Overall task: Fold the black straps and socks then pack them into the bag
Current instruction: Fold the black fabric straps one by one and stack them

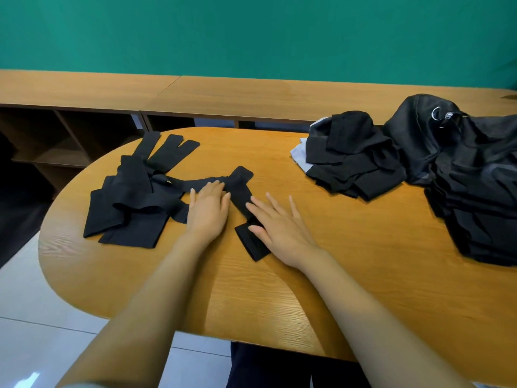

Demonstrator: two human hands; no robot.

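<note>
Black strap [239, 196] lies pressed flat on the bench [335, 261] under both our hands.

We rest the left hand [208, 211] flat, fingers straight, where the strap crosses over itself. The right hand [275, 225] lies with fingers spread and relaxed on the strap's near end, and neither hand grips anything. A loose heap of black straps [131, 200] lies just left of the left hand. At the far right a stack of folded dark cloth [352, 163] sits beside the black bag [461, 169], both on the bench, well apart from our hands.
</note>
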